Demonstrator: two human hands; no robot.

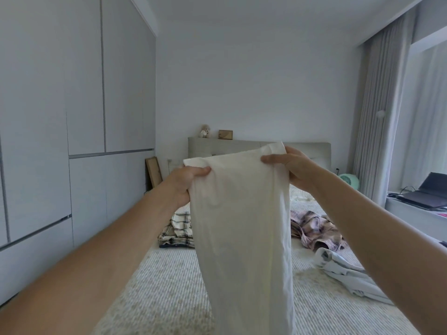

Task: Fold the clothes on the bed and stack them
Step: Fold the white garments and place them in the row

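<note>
bare bed (169, 286) centre; plaid stack (177, 229) left, crumpled shirts (316, 229) right.

A teddy bear (205, 130) sits on the headboard (225, 146); a green fan (348, 181) stands near the laptop (429, 191).

I see a plain cream garment (242, 213) dead centre. Beige-and-navy plaid stack (177, 229) at 9 o'clock of it, pink-brown plaid shirt (314, 228) at 3, pale blue-white shirt (348, 274) at 4. Bedspread (157, 298) off-white, ribbed. Fan (349, 180) mint green.
</note>
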